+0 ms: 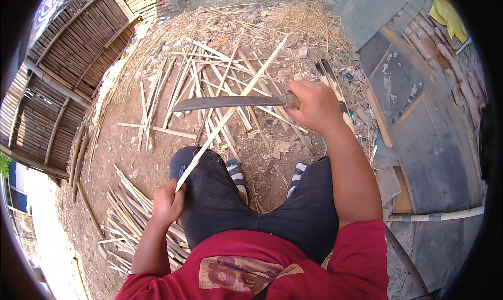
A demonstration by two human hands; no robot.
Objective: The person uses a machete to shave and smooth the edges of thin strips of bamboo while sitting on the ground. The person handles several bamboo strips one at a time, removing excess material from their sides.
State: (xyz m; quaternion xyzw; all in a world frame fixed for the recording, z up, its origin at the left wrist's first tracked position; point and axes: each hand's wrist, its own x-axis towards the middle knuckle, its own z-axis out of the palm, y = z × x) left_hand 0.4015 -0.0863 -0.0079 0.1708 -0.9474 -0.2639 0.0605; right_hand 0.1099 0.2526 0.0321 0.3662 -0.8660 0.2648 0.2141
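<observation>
My left hand is closed round the near end of a long, pale bamboo strip, beside my left knee. The strip slants up and away to the right, over the ground. In my right hand is the handle of a machete, gripped in a fist. Its dark, worn blade points left and crosses the strip at about mid-length; whether the two touch I cannot tell. Many split bamboo strips lie criss-crossed on the dirt beyond my feet.
A second pile of strips lies left of my left leg. Woven bamboo panels stand at the far left. Dark flat boards lean at the right, near a pale pole. Dry straw covers the far ground.
</observation>
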